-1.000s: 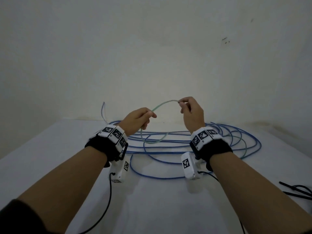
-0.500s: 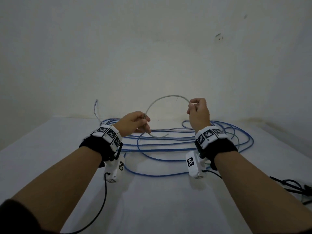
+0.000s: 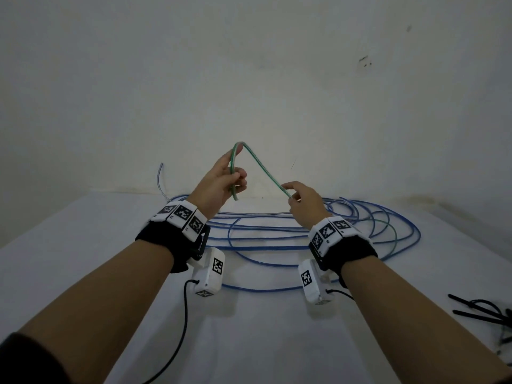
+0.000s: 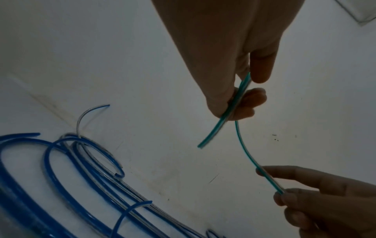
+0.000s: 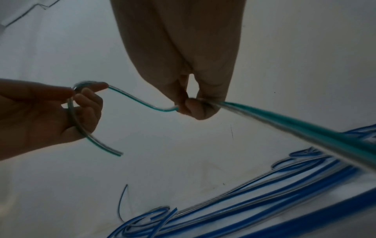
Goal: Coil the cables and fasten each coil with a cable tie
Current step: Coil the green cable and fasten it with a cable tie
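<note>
White wall stands behind a white counter (image 3: 83, 273) that fills the low part of the head view. On it lies a big loose heap of blue cable (image 3: 277, 239), spread wide from the middle to the right, not coiled yet. Both arms reach out over it.

The left hand (image 3: 219, 181) is raised, its fingers curled round the green cable (image 3: 263, 169) near its cut end. The cable bends over the top of that hand, and the short end pokes out below the fingers. From the bend it slopes down to the right hand (image 3: 302, 202), which pinches it between thumb and fingertip. Past that pinch the green cable runs down toward the heap.

I think this is the very start of the first coil: only one small bend is made. Next, the right hand likely has to pull more cable along and bring a loop round to the left hand, which must keep its hold so the loop does not spring open.

At the far right edge some thin black strips (image 3: 479, 309) lie on the counter; they may be the cable ties, but they are cut off and hard to make out. How many cables are in the heap I cannot tell, as the strands cross each other.
</note>
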Tool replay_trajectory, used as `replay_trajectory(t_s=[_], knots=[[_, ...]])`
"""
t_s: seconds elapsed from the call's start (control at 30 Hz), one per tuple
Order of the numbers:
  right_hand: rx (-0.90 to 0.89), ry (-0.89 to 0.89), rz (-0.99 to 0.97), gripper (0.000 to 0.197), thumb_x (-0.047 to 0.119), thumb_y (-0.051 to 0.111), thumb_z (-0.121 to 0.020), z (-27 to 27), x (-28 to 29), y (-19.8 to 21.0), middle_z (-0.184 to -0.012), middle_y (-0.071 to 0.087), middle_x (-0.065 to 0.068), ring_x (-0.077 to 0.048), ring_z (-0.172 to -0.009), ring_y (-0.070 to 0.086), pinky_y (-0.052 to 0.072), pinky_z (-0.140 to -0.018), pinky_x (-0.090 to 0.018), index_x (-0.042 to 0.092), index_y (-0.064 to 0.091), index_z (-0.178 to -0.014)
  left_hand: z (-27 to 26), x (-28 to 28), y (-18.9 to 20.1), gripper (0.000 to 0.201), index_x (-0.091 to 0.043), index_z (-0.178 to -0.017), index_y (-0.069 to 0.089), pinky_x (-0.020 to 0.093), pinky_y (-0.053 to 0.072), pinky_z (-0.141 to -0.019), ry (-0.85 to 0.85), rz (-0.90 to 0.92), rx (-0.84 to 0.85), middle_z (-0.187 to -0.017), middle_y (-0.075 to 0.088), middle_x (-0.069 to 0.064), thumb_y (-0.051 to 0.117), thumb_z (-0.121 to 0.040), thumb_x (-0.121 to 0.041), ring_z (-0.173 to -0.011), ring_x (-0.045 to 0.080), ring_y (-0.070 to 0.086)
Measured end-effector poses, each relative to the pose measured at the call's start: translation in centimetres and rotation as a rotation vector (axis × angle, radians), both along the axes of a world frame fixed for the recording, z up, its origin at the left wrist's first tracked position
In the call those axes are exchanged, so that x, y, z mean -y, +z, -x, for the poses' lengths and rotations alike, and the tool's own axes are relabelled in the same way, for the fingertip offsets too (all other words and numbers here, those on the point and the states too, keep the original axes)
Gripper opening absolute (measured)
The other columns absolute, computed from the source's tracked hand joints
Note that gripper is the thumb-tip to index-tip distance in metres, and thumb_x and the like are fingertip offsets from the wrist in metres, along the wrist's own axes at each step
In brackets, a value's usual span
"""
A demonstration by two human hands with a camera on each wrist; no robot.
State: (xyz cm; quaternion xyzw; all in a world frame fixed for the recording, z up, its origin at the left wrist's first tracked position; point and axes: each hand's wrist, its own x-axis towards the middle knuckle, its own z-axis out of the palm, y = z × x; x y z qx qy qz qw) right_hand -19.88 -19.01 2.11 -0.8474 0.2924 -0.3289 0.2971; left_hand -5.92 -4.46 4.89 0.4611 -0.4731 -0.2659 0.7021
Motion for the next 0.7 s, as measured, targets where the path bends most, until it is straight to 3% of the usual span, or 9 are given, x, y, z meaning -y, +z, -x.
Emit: replay_trajectory(t_s=[0.03, 0.1, 0.2, 0.27, 0.37, 0.5, 0.63, 0.7], knots=[[0.001, 0.017, -0.019, 0.036, -0.005, 0.043, -0.092, -0.2, -0.1, -0.1, -0.079, 0.053, -0.009, -0.026, -0.07, 0.055, 0.052, -0.067, -0.04, 0.013, 0.059, -0.119, 0.0, -0.2, -0.1, 0.051, -0.031, -0.134, 0.039, 0.019, 0.05, -0.076, 0.032, 0.008, 0.049, -0.081, 0.051, 0.003, 0.032, -0.097, 0.003, -0.07, 0.011, 0.053], [0.007, 0.027, -0.044, 0.034, -0.006, 0.048, -0.089, -0.4, -0.5, -0.2, -0.074, 0.054, -0.004, -0.027, -0.076, 0.059, 0.055, -0.071, -0.039, 0.013, 0.062, -0.114, -0.1, -0.5, -0.3, 0.041, -0.027, -0.129, 0.045, 0.02, 0.052, -0.074, 0.122, 0.018, 0.134, -0.077, 0.054, 0.002, 0.038, -0.098, -0.002, -0.066, 0.01, 0.056], [0.062, -0.01, -0.153, 0.017, -0.006, 0.051, -0.088, -0.7, -1.0, -0.7, -0.075, 0.059, -0.009, -0.022, -0.061, 0.06, 0.052, -0.054, -0.028, 0.006, 0.061, -0.094, -0.2, -0.6, -0.3, 0.021, -0.013, -0.101, 0.062, 0.021, 0.052, -0.063, 0.239, 0.053, 0.154, -0.06, 0.059, -0.005, 0.041, -0.098, -0.01, -0.054, 0.007, 0.054], [0.068, -0.013, -0.206, 0.015, -0.007, 0.05, -0.088, -1.0, -1.4, -1.0, -0.075, 0.06, -0.013, -0.021, -0.053, 0.056, 0.048, -0.049, -0.028, 0.006, 0.057, -0.085, -0.6, -0.8, -0.3, 0.025, -0.013, -0.09, 0.063, 0.02, 0.048, -0.056, 0.305, 0.055, 0.146, -0.052, 0.052, -0.008, 0.04, -0.099, -0.016, -0.047, 0.005, 0.047], [-0.044, 0.022, -0.09, 0.016, -0.001, 0.048, -0.091, -1.4, -1.7, -1.3, -0.078, 0.063, -0.011, -0.02, -0.06, 0.052, 0.044, -0.052, -0.027, 0.011, 0.057, -0.085, -1.6, -0.7, -0.4, 0.026, -0.012, -0.105, 0.061, 0.02, 0.037, -0.054, 0.299, 0.002, 0.078, -0.061, 0.041, -0.004, 0.035, -0.1, -0.014, -0.049, 0.006, 0.035], [-0.158, 0.134, -0.041, 0.018, 0.005, 0.043, -0.095, -1.6, -2.5, -1.2, -0.082, 0.059, -0.01, -0.015, -0.058, 0.045, 0.036, -0.048, -0.02, 0.012, 0.058, -0.102, -2.0, -0.7, -0.6, 0.032, -0.01, -0.125, 0.047, 0.017, 0.041, -0.058, 0.285, -0.005, 0.137, -0.076, 0.052, 0.002, 0.032, -0.098, 0.0, -0.057, 0.004, 0.046], [-0.185, 0.256, 0.022, 0.013, 0.017, 0.054, -0.092, -1.4, -3.4, -0.8, -0.075, 0.054, -0.004, -0.015, -0.063, 0.045, 0.039, -0.057, -0.023, 0.018, 0.062, -0.103, -2.5, -1.1, -1.1, 0.025, -0.023, -0.108, 0.062, 0.022, 0.042, -0.055, 0.431, 0.004, 0.279, -0.062, 0.057, -0.002, 0.039, -0.1, -0.02, -0.054, 0.011, 0.046], [-0.219, 0.294, 0.131, 0.013, 0.021, 0.062, -0.088, -1.3, -3.5, -0.6, -0.08, 0.053, -0.001, -0.01, -0.066, 0.045, 0.039, -0.065, -0.024, 0.02, 0.064, -0.101, -3.0, -1.0, -1.5, 0.023, -0.024, -0.102, 0.065, 0.024, 0.039, -0.061, 0.496, -0.051, 0.378, -0.065, 0.055, -0.005, 0.042, -0.098, -0.024, -0.058, 0.008, 0.046]])
